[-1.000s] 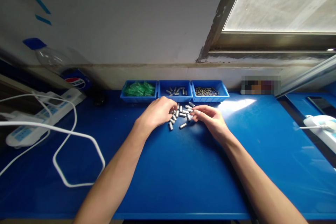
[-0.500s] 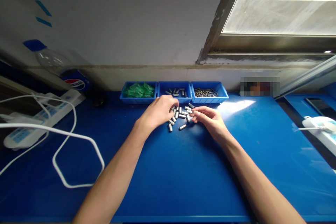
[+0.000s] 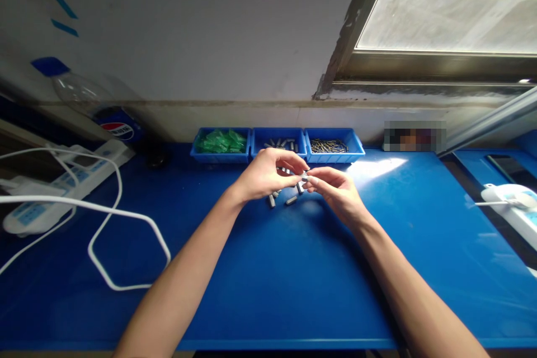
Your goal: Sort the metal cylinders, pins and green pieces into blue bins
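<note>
Over the blue table, my right hand (image 3: 338, 187) pinches a small silver hex standoff (image 3: 305, 178) between thumb and fingertips. My left hand (image 3: 271, 173) meets it from the left, thumb and forefinger closed at the same piece; its other fingers are partly hidden. Beneath and in front of the hands lie several loose silver standoffs (image 3: 291, 200), some covered by my left hand. Just behind stands the middle blue bin (image 3: 278, 133) with more of these metal pieces in it.
Left of it, a blue bin (image 3: 193, 151) holds green plastic bags; right of it, another bin (image 3: 361, 151) holds screws. A cola bottle (image 3: 117, 123), a power strip (image 3: 62, 190) and looping white cable (image 3: 140, 221) occupy the left. Another white socket block (image 3: 512, 207) lies far right.
My left hand has left the loose standoffs and moved right to meet the piece at my right fingertips. My right hand has stayed nearly in place.
</note>
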`<state>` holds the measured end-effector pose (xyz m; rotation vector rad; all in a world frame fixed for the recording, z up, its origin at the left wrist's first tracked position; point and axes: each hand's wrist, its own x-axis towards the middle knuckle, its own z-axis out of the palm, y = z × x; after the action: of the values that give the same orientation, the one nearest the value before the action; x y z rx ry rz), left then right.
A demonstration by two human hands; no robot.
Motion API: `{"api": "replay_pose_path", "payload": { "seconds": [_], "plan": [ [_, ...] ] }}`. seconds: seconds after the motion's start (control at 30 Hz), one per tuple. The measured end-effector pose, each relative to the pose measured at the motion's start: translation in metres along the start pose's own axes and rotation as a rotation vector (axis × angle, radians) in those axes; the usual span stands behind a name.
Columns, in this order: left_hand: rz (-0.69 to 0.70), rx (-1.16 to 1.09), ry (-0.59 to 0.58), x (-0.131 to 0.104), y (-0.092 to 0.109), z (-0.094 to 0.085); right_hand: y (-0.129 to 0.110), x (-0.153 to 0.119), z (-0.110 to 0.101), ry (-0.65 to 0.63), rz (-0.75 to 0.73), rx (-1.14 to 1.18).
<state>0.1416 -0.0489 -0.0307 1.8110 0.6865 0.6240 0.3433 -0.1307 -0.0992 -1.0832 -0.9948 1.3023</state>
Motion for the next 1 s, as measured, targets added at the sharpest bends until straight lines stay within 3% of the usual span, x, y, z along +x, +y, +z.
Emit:
{"api": "replay_pose_path", "payload": {
  "seconds": [0.33, 0.43, 0.57, 0.67, 0.77, 0.87, 1.0],
  "plan": [
    [0.000, 0.009, 0.056, 0.001, -0.005, -0.004, 0.001, 0.001, -0.001, 0.041, 0.013, -0.027],
    [0.017, 0.001, 0.173, 0.003, -0.010, -0.003, 0.001, 0.001, -0.002, 0.050, 0.007, 0.000],
    [0.064, -0.001, 0.449, 0.008, -0.021, -0.001, 0.002, 0.002, -0.001, 0.069, 0.023, 0.009],
    [0.113, 0.059, 0.505, 0.009, -0.027, -0.004, 0.002, 0.002, -0.001, 0.061, 0.031, 0.015],
    [0.085, 0.296, 0.441, 0.006, -0.024, -0.012, 0.003, 0.002, -0.002, 0.063, 0.030, 0.003],
    [-0.014, 0.570, 0.205, 0.000, -0.015, -0.018, 0.004, 0.003, -0.004, 0.066, 0.020, -0.003],
    [-0.180, 0.836, 0.071, -0.006, -0.012, -0.017, 0.004, 0.003, -0.004, 0.077, 0.021, -0.014]
  ]
}}
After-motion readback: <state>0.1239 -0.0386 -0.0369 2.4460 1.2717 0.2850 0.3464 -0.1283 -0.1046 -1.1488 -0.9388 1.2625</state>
